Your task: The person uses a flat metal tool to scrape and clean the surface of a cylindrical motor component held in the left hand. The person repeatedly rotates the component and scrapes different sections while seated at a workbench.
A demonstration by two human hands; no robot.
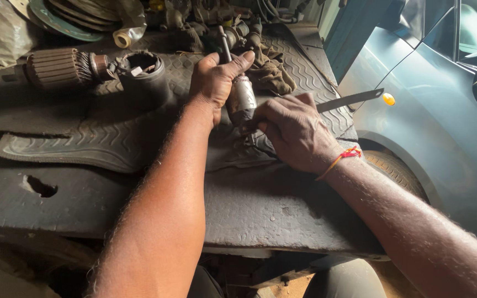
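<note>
Gripping a grey metal cylinder, left hand; right hand holds a flat blade.

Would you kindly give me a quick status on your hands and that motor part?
Left hand gripping motor armature upright on rubber mat. Right hand holding flat metal blade against it. Cylindrical housing lies apart, left.

Dark, grimy workbench, ribbed rubber mat spread across it, motor armature and black cylindrical housing upper left, rag top centre.

Bare, sleeveless forearms, red-and-orange thread band (knotted) at the right wrist.
</note>
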